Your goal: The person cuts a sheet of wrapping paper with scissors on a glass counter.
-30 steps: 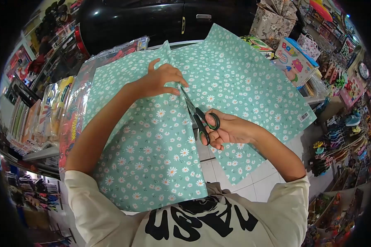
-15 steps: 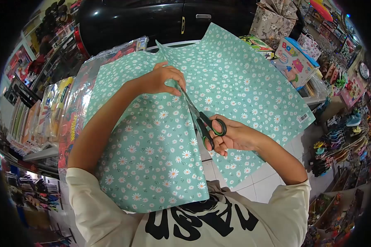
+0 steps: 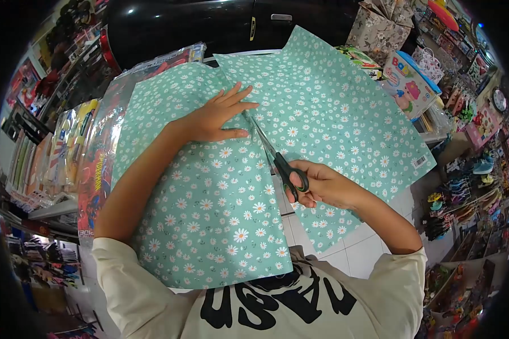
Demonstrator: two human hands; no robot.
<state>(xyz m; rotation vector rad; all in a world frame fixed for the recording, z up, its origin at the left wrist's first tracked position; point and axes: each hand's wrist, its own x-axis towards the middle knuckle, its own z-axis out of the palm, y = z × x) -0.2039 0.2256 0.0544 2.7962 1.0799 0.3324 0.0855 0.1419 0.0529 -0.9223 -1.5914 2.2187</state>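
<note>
A large sheet of mint-green wrapping paper (image 3: 209,198) printed with white daisies spreads in front of me, slit from its near edge up to the middle. My right hand (image 3: 316,183) grips a pair of scissors (image 3: 283,164) with black-and-green handles. Their blades point up and to the left, with the tips at the top of the slit. On the paper just left of the tips lies my left hand (image 3: 218,116), its fingers spread and flat, holding nothing. The paper's near left part hangs over toward my shirt.
Plastic-wrapped packs (image 3: 96,164) lie under the paper's left side. A boxed baby toy (image 3: 410,85) and a floral paper bag (image 3: 379,28) stand at the right. Behind is a black car (image 3: 186,28). Crowded shop shelves line both sides; white floor tiles (image 3: 345,257) show below.
My left hand has gone from pinching the paper's raised fold to lying flat with fingers spread. The scissors' handles have come closer together, and the fold near the tips has flattened.
</note>
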